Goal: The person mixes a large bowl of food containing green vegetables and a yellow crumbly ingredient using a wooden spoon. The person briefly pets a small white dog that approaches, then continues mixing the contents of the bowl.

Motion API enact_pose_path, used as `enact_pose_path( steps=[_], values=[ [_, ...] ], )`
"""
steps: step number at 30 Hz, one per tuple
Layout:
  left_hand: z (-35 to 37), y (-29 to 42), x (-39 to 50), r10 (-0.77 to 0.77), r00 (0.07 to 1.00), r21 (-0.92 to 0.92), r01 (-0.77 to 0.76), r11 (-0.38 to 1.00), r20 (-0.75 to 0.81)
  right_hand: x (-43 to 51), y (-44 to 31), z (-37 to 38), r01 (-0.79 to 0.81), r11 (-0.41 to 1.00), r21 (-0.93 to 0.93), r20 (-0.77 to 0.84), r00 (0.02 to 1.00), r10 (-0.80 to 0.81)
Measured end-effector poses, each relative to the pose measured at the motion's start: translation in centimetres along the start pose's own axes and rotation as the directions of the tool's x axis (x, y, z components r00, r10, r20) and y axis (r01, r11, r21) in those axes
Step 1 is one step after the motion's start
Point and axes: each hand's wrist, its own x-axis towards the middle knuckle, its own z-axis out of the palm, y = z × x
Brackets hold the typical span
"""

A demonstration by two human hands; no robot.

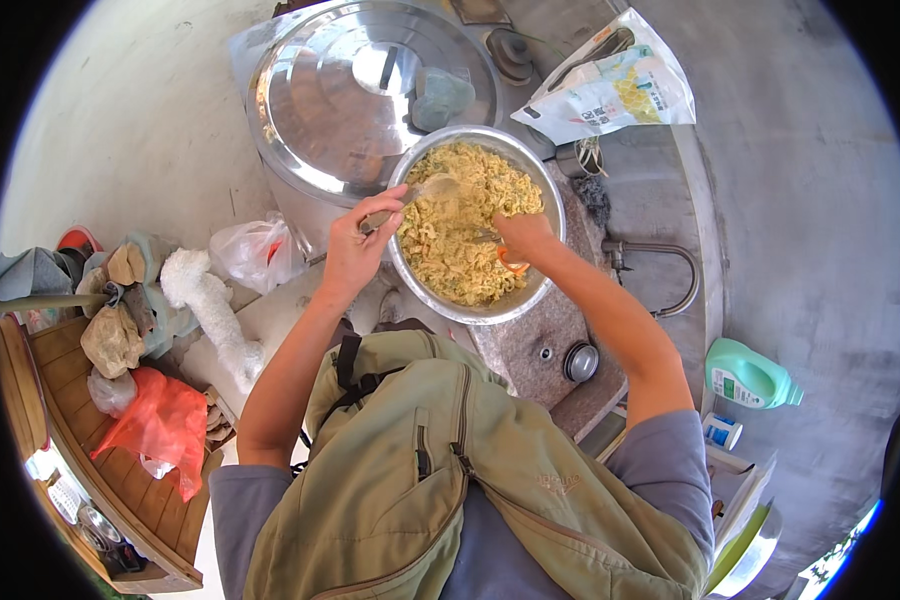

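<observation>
A large round metal basin (553,180) holds a yellowish, shredded food mixture (472,225) with green bits in it. My left hand (361,236) is at the basin's left rim, closed on the handle of a spoon (439,187) whose bowl lies over the mixture. My right hand (523,238) is inside the basin at the right, closed around a utensil with an orange handle (511,262); its metal end reaches into the mixture, and its exact kind cannot be told.
A large metal lid (330,97) lies behind the basin. To the right are a stone sink (525,352), a curved faucet (694,270), a printed bag (615,97) and a green jug (746,375). A white dog (214,307) stands on the floor at left, near plastic bags (259,255).
</observation>
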Motion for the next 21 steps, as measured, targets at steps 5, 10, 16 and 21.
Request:
enact_pose_path(
  steps=[5, 10, 16, 21],
  values=[
    [0.1, -0.3, 0.0, -0.010, 1.000, -0.015, 0.011, 1.000, 0.004, 0.1, 0.2, 0.4, 0.086, 0.995, -0.041, -0.031, 0.996, -0.087],
    [0.0, -0.5, 0.0, -0.013, 1.000, -0.023, 0.013, 1.000, 0.005, -3.4, 2.3, -0.7, 0.123, 0.990, -0.063, -0.006, 0.992, -0.123],
    [0.3, 0.1, 0.2, 0.002, 1.000, 0.027, -0.003, 1.000, 0.010, -6.0, 4.5, -1.9, 0.041, 0.983, 0.177, 0.088, 0.994, -0.057],
    [0.6, -0.1, 0.3, 0.023, 1.000, 0.052, -0.023, 0.998, -0.001, -3.4, -0.4, -2.0, 0.093, 0.963, 0.254, 0.056, 0.992, -0.111]
  ],
)
